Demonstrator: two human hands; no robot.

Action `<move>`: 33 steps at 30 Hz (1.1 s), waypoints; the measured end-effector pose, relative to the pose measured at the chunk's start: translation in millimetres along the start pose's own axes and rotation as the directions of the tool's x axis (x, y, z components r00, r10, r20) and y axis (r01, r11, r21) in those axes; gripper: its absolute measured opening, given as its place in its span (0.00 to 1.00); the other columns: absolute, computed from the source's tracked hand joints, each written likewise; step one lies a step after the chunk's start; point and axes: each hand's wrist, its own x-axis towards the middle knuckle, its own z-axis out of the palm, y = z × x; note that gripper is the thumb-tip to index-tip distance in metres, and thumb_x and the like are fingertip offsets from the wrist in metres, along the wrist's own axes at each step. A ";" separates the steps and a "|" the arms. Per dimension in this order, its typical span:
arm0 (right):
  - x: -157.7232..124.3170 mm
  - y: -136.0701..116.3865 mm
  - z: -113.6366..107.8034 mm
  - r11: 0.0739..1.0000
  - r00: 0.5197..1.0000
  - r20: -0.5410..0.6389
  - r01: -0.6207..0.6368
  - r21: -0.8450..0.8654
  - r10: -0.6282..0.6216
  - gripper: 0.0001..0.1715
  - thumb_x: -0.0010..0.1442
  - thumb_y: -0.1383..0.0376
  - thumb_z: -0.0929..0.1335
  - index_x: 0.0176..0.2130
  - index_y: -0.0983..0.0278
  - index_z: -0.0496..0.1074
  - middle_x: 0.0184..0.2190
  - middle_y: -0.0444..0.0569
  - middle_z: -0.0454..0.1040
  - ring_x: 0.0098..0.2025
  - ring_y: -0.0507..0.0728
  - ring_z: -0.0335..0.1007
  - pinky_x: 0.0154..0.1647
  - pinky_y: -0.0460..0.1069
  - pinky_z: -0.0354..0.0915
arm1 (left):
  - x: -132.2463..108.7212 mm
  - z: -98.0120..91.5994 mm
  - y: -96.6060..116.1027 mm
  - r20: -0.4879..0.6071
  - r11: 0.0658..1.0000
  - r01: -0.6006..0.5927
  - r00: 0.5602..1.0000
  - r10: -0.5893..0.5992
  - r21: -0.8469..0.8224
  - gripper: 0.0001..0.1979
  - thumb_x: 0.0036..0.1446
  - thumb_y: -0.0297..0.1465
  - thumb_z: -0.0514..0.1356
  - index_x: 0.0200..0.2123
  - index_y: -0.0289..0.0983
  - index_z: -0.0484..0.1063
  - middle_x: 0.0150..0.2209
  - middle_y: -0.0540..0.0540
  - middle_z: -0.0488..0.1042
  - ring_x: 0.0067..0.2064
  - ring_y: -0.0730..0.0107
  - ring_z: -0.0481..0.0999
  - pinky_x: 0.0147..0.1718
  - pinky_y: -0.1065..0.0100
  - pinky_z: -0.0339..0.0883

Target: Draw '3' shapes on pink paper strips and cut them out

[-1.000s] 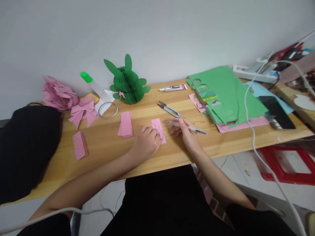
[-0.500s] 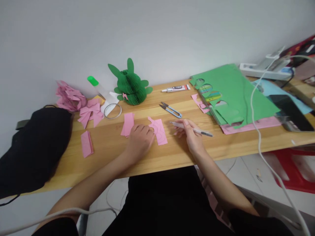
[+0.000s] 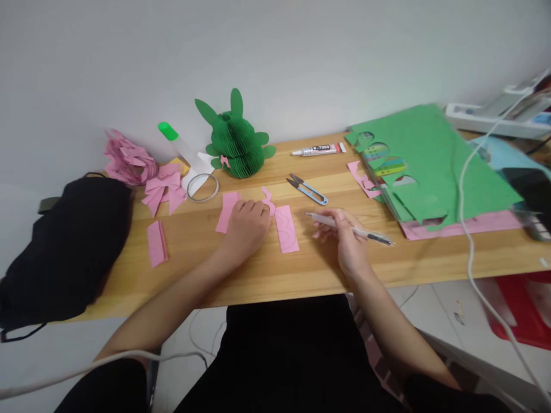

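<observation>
My left hand (image 3: 246,225) rests on the wooden table (image 3: 267,269) with its fingers curled round a small pink paper cut-out (image 3: 267,199) that sticks up past the knuckles. Just right of it a pink paper rectangle (image 3: 287,229) with pen curves lies flat. A stack of pink paper pieces (image 3: 228,209) lies partly under that hand. My right hand (image 3: 342,238) holds a pen (image 3: 353,229) level above the table, its tip pointing left.
Blue-handled snips (image 3: 309,190) and a glue tube (image 3: 319,150) lie behind the hands. A green paper cactus (image 3: 235,139), tape ring (image 3: 204,187), pink scraps (image 3: 146,175) and black bag (image 3: 60,252) are to the left. Green card sheets (image 3: 430,160) and a white cable (image 3: 467,212) lie to the right.
My left hand has drawn leftward off the pink rectangle, taking a small cut-out piece with it and uncovering the rectangle. The right hand with the pen has barely shifted; the camera has swung a little left.
</observation>
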 end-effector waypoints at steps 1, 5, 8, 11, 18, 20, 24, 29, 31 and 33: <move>0.1 0.9 -0.3 1.000 1.000 -0.001 0.000 0.001 0.000 0.29 0.56 0.39 0.68 0.34 0.62 0.76 0.24 0.45 0.78 0.20 0.50 0.71 0.18 0.45 0.62 | 1.6 0.6 -2.0 0.005 1.000 0.017 1.000 -0.017 -0.010 0.15 0.68 0.28 0.50 0.36 0.32 0.75 0.34 0.37 0.75 0.37 0.55 0.71 0.37 0.57 0.60; 0.3 2.9 -0.9 1.000 1.000 -0.019 0.005 0.003 -0.005 0.27 0.58 0.41 0.68 0.34 0.62 0.76 0.24 0.44 0.78 0.20 0.50 0.71 0.18 0.45 0.61 | 0.8 -2.5 -6.3 0.045 0.995 0.031 0.999 -0.027 -0.095 0.12 0.68 0.29 0.51 0.39 0.34 0.75 0.39 0.39 0.75 0.40 0.58 0.72 0.39 0.58 0.62; -0.9 2.0 -0.4 1.000 1.000 -0.010 0.018 0.011 -0.018 0.27 0.58 0.41 0.67 0.34 0.61 0.76 0.24 0.44 0.77 0.20 0.50 0.71 0.18 0.45 0.61 | 0.2 -2.9 -8.8 0.089 0.985 0.027 0.996 -0.012 -0.172 0.11 0.63 0.27 0.53 0.44 0.35 0.75 0.42 0.41 0.74 0.42 0.60 0.72 0.39 0.61 0.63; -3.3 0.3 -0.1 1.000 1.000 0.025 0.005 -0.003 -0.005 0.30 0.60 0.38 0.63 0.36 0.60 0.76 0.21 0.43 0.76 0.20 0.51 0.69 0.20 0.45 0.62 | 6.4 2.6 -12.0 0.125 0.974 0.028 0.992 0.001 -0.226 0.19 0.59 0.24 0.53 0.51 0.36 0.75 0.42 0.41 0.71 0.43 0.59 0.70 0.39 0.61 0.63; -4.4 -0.8 -0.3 0.999 0.998 0.057 -0.018 -0.041 0.021 0.34 0.60 0.35 0.61 0.36 0.60 0.75 0.18 0.42 0.73 0.19 0.51 0.68 0.20 0.47 0.62 | 14.8 5.7 -7.3 0.150 0.949 0.016 0.988 0.033 -0.316 0.17 0.58 0.24 0.54 0.47 0.37 0.78 0.41 0.41 0.66 0.45 0.57 0.68 0.43 0.55 0.64; -3.8 -1.0 -0.2 0.999 0.998 0.058 -0.018 -0.035 0.020 0.34 0.59 0.35 0.61 0.36 0.60 0.75 0.18 0.42 0.74 0.19 0.51 0.69 0.20 0.47 0.63 | 8.1 2.3 -2.6 0.144 0.934 -0.004 0.988 0.059 -0.356 0.16 0.58 0.24 0.54 0.45 0.37 0.78 0.41 0.41 0.67 0.45 0.57 0.68 0.44 0.55 0.64; -3.9 -2.2 0.7 0.999 0.998 0.050 -0.027 -0.036 0.029 0.34 0.59 0.35 0.61 0.36 0.60 0.75 0.19 0.43 0.75 0.20 0.52 0.71 0.20 0.46 0.63 | -8.7 -2.6 5.9 0.114 0.896 -0.023 0.990 0.082 -0.444 0.16 0.60 0.24 0.53 0.46 0.37 0.77 0.41 0.42 0.68 0.46 0.59 0.69 0.44 0.58 0.66; -0.6 0.3 -0.2 0.996 1.000 -0.018 0.004 -0.087 -0.005 0.32 0.58 0.37 0.64 0.34 0.60 0.76 0.23 0.45 0.76 0.21 0.52 0.71 0.20 0.47 0.63 | -23.3 -4.3 5.3 -0.017 0.902 -0.086 0.996 0.087 -0.422 0.15 0.60 0.22 0.52 0.46 0.36 0.74 0.46 0.40 0.74 0.49 0.58 0.72 0.46 0.57 0.66; 0.5 1.7 -1.4 0.983 0.995 -0.063 0.064 -0.171 -0.076 0.27 0.56 0.40 0.69 0.32 0.60 0.76 0.21 0.43 0.74 0.21 0.51 0.68 0.20 0.47 0.62 | -28.9 -3.5 2.0 -0.085 0.896 -0.184 0.983 0.164 -0.404 0.14 0.60 0.20 0.51 0.42 0.37 0.75 0.46 0.42 0.76 0.51 0.60 0.72 0.48 0.57 0.66; -1.9 1.0 -1.1 0.960 0.980 -0.124 0.118 -0.256 -0.154 0.24 0.55 0.42 0.71 0.29 0.60 0.75 0.19 0.41 0.70 0.19 0.50 0.64 0.20 0.47 0.60 | -34.3 -1.0 -1.4 -0.129 0.879 -0.270 0.963 0.238 -0.393 0.14 0.61 0.20 0.50 0.38 0.38 0.75 0.45 0.44 0.78 0.50 0.62 0.73 0.48 0.59 0.66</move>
